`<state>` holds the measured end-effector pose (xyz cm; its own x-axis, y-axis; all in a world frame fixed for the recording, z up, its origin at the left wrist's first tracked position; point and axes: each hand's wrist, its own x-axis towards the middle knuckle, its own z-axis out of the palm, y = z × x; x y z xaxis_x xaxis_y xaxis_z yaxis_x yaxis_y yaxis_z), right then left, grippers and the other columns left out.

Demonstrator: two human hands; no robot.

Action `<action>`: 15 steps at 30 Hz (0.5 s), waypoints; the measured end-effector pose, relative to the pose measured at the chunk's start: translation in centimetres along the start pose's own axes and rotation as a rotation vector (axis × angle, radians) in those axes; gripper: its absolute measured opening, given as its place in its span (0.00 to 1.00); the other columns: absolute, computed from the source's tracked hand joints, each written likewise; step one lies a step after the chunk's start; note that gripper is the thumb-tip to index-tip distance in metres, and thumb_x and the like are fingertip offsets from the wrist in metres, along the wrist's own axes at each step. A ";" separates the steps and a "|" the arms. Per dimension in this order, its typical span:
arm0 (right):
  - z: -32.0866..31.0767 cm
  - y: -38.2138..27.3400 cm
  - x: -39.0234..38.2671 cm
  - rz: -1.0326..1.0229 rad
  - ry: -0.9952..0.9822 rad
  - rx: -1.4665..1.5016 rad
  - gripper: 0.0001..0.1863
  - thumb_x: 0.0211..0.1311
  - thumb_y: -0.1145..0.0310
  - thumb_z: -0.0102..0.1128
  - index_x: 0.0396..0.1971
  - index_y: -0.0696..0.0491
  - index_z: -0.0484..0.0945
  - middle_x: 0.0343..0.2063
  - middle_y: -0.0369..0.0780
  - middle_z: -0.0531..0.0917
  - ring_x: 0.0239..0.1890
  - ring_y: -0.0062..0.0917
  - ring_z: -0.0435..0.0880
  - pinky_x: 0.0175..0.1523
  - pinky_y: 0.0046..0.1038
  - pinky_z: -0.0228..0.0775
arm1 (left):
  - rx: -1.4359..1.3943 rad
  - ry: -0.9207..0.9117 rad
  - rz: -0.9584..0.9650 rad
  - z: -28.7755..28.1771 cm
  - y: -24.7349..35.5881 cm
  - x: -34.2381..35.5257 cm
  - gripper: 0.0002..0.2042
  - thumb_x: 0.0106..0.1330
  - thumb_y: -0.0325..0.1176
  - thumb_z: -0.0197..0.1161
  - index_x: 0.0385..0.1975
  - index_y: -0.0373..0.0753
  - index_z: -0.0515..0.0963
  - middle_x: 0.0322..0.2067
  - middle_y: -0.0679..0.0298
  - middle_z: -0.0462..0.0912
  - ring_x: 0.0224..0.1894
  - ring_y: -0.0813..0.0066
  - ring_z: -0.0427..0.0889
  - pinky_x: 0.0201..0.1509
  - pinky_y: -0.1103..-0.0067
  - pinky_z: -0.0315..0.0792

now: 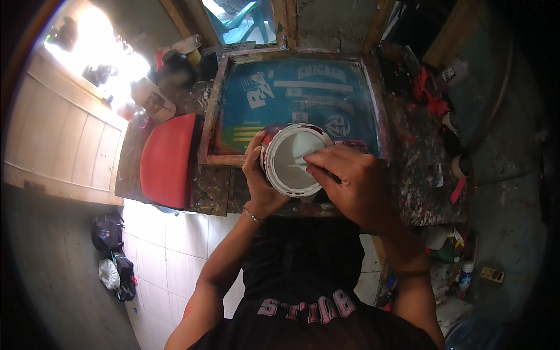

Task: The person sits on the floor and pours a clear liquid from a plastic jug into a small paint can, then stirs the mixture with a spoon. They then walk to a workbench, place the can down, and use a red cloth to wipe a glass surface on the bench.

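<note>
My left hand (259,181) is wrapped round the side of a round tub (269,170) with a white rim and some red on its outer wall. The tub is tilted so that its mouth faces up toward me, and pale, whitish stuff shows inside. Over the mouth's right side, my right hand (350,178) has its fingers pinched together. A small pale streak shows at the fingertips, and I cannot make out what they hold. Beyond the tub lies a wooden-framed printing screen (233,87) with blue-green mesh and pale stencil designs.
The screen rests on a paint-spattered table (411,169). On its left are a red curved panel (166,160) and a pale plastic bottle (153,99). Tape rolls (459,166) and a red cloth (430,96) lie along the right. Bags (114,251) sit by the left wall.
</note>
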<state>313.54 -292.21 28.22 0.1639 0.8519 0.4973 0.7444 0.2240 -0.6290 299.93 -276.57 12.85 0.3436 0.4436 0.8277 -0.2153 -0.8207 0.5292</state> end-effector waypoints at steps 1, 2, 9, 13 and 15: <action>0.3 0.2 0.0 -0.014 0.014 -0.048 0.08 0.62 0.77 0.68 0.41 0.61 0.84 0.36 0.50 0.87 0.40 0.46 0.89 0.44 0.40 0.80 | -0.009 -0.001 -0.010 0.0 -0.1 0.0 0.57 0.40 0.39 0.91 0.68 0.42 0.53 0.70 0.38 0.63 0.73 0.44 0.67 0.74 0.55 0.64; 0.3 0.3 0.1 -0.028 0.028 -0.097 0.08 0.63 0.77 0.68 0.40 0.61 0.84 0.35 0.50 0.87 0.40 0.45 0.89 0.43 0.40 0.80 | -0.019 -0.003 -0.020 0.0 -0.1 0.0 0.57 0.40 0.39 0.91 0.68 0.42 0.53 0.70 0.38 0.64 0.73 0.43 0.67 0.74 0.55 0.63; -1.4 0.4 0.7 0.003 0.057 -0.240 0.04 0.63 0.77 0.68 0.37 0.59 0.84 0.33 0.46 0.88 0.36 0.37 0.90 0.39 0.34 0.79 | 0.020 -0.031 0.019 -0.3 -0.2 0.7 0.57 0.41 0.38 0.90 0.68 0.41 0.54 0.70 0.39 0.65 0.72 0.41 0.68 0.75 0.54 0.62; 0.3 1.6 -0.3 0.195 0.079 -0.097 0.05 0.65 0.75 0.67 0.37 0.60 0.83 0.30 0.47 0.88 0.35 0.36 0.90 0.39 0.32 0.79 | 0.020 -0.047 0.005 0.1 -0.4 0.9 0.57 0.40 0.39 0.91 0.68 0.42 0.54 0.70 0.39 0.64 0.72 0.41 0.67 0.75 0.54 0.62; 0.5 1.7 -0.3 0.305 0.174 0.059 0.05 0.66 0.74 0.66 0.37 0.61 0.83 0.30 0.47 0.88 0.34 0.36 0.91 0.39 0.32 0.79 | 0.026 -0.043 -0.014 0.2 -0.4 0.6 0.57 0.40 0.39 0.91 0.68 0.42 0.53 0.71 0.39 0.64 0.73 0.41 0.67 0.75 0.54 0.62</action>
<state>314.41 -291.86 26.68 0.4842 0.7917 0.3726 0.6067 0.0031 -0.7950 300.42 -276.04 13.08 0.3855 0.4400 0.8110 -0.1865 -0.8237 0.5355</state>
